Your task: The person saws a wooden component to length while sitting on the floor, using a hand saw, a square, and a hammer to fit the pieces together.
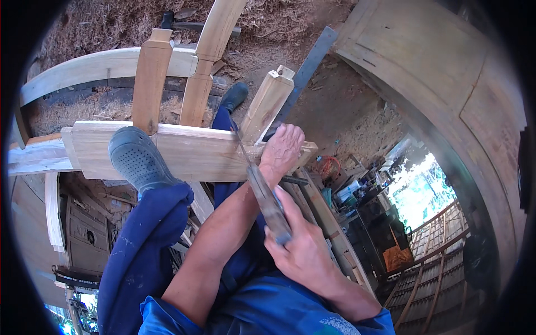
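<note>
A pale wooden plank lies across in front of me, with my grey clog pressing on its left part. My left hand is closed over the plank near its right end, its fingertips hidden on the far side. In my right hand is a handsaw, held by its wooden handle. Its thin blade, seen nearly edge-on, points to the plank beside an upright wooden post. Whether the teeth touch wood is hard to tell. A long grey metal rule slants up behind that post, just past my left hand.
Two more wooden uprights rise from the plank, near a curved wooden piece. A hammer lies on the shavings-covered ground. A large wooden panel arches along the right. Tools and clutter lie at lower right.
</note>
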`<state>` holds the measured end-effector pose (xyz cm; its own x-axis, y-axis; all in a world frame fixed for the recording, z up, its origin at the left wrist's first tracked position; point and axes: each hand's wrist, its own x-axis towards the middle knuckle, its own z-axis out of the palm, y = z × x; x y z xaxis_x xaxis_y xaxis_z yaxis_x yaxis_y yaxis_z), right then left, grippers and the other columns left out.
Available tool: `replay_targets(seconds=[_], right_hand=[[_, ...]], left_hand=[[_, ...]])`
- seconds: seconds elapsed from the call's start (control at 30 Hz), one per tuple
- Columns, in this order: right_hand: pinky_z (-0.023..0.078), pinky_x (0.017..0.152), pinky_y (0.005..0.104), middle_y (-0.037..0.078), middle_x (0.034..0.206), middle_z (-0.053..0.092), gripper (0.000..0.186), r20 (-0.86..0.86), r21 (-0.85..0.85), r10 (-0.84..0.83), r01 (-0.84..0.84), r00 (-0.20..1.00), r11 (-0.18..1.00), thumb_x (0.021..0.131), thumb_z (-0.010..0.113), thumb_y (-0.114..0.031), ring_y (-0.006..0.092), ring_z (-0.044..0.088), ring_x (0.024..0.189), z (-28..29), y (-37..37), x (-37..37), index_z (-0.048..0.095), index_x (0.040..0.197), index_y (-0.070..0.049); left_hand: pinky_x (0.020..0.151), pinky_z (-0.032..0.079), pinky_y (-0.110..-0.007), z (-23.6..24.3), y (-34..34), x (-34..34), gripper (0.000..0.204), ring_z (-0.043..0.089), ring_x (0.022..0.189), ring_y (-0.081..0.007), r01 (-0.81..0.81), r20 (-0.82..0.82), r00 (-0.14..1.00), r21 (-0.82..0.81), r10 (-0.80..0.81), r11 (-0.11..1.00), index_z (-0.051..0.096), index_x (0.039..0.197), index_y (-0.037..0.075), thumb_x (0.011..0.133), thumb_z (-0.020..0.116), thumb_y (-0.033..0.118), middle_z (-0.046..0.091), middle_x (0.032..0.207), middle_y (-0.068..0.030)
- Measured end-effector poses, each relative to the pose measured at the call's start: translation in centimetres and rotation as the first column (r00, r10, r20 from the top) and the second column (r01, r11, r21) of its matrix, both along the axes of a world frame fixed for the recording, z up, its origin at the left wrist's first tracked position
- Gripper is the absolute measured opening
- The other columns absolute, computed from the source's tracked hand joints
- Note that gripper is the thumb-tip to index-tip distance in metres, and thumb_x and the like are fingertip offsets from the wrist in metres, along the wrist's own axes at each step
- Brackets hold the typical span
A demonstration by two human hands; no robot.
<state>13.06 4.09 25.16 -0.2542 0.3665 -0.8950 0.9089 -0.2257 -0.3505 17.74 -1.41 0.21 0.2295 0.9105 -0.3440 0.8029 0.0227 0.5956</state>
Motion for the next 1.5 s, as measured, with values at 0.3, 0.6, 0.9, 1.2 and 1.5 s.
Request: replay_targets(seconds=[0.3,0.6,0.9,1.2,1.5], right_hand=[[0.055,0.082,0.0522,0.036,0.118,0.062,0.085,-0.047,-0.004,0.081,-0.081,0.996,0.997,0.08,0.071,-0.005,0.0503,0.066,0.098,-1.3,-0.2,0.5,0.025,0.151,0.007],[0.055,0.083,0.0464,0.029,0.106,0.068,0.067,-0.002,-0.022,0.0,0.0,1.0,1.0,0.086,0.066,0.0,0.0456,0.07,0.097,-1.5,0.2,0.7,0.039,0.148,0.002],[0.055,0.087,0.0489,0.034,0.123,0.061,0.078,-0.039,-0.025,0.076,-0.077,0.996,0.997,0.083,0.069,-0.005,0.0476,0.065,0.105,-0.6,0.3,0.6,0.03,0.149,0.006],[0.055,0.081,0.0502,0.036,0.11,0.063,0.078,-0.032,-0.001,-0.004,0.004,0.999,1.0,0.082,0.069,-0.006,0.0489,0.066,0.096,-0.1,-0.1,0.9,0.03,0.149,0.007],[0.054,0.076,0.0484,0.03,0.099,0.066,0.069,-0.075,0.067,-0.008,0.013,0.997,0.998,0.083,0.068,-0.003,0.0477,0.067,0.088,1.0,-0.2,0.7,0.04,0.146,0.002]], left_hand=[[0.092,0.038,-0.036,-0.2,0.0,0.0,0.05,0.051,0.098,-0.0207,0.004,0.02,1.0,-0.003,-0.004,1.0,0.06,0.112,0.006,0.08,0.069,0.043,0.052,0.096,-0.0056],[0.094,0.038,-0.036,-0.6,0.3,0.0,0.051,0.051,0.1,-0.0209,-0.029,0.005,1.0,0.038,0.029,0.999,0.06,0.11,0.005,0.08,0.069,0.044,0.053,0.097,-0.0061],[0.094,0.038,-0.037,-0.5,-0.5,0.1,0.05,0.051,0.1,-0.0214,-0.02,0.012,1.0,0.037,0.02,0.999,0.059,0.11,0.005,0.078,0.07,0.042,0.052,0.097,-0.0069],[0.091,0.038,-0.036,-0.8,-0.1,0.1,0.052,0.051,0.099,-0.0221,0.003,0.042,0.999,0.018,-0.004,1.0,0.059,0.111,0.004,0.077,0.069,0.043,0.052,0.097,-0.007],[0.093,0.039,-0.038,-0.7,0.7,-0.2,0.051,0.052,0.1,-0.0231,-0.093,0.065,0.994,0.104,0.087,0.99,0.06,0.109,0.003,0.075,0.07,0.039,0.053,0.097,-0.0078]])
